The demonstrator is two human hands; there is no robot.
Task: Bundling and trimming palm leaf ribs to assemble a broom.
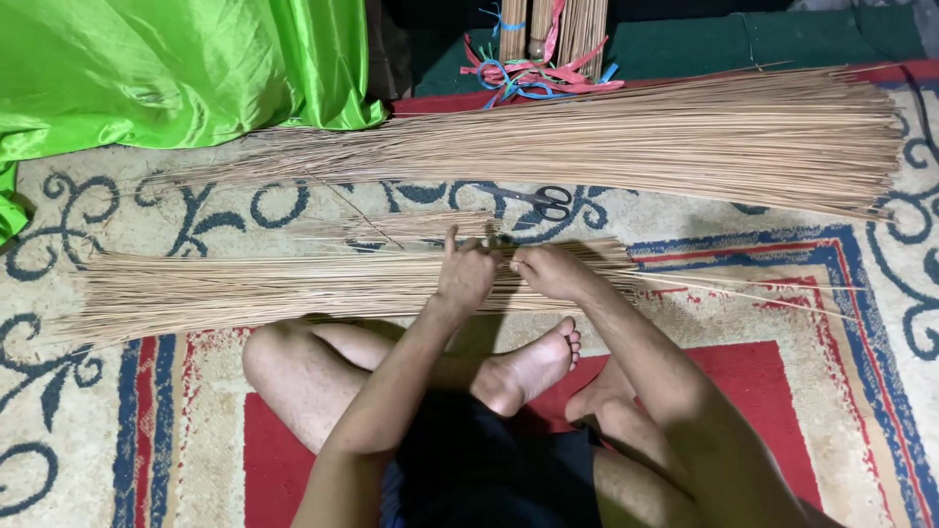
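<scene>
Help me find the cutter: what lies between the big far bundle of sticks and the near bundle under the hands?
In the head view, black-handled scissors and a thin loose bunch of sticks lie on the carpet between them.

The bundle of thin sticks [293,284] is tan, dry and straw-like, made of many long slender strands laid side by side. It lies flat on the patterned carpet, running from 9 o'clock toward 3 o'clock across the middle of the view. The 9 o'clock end is broad and loosely fanned. The strands draw together toward the centre, where they are gathered tight. Past the centre, toward 3 o'clock, only a few single strands run on, spread thin and apart. A smaller, looser tuft of the same strands [411,227] lies just beside the bundle at its 12 o'clock edge, roughly parallel.
</scene>
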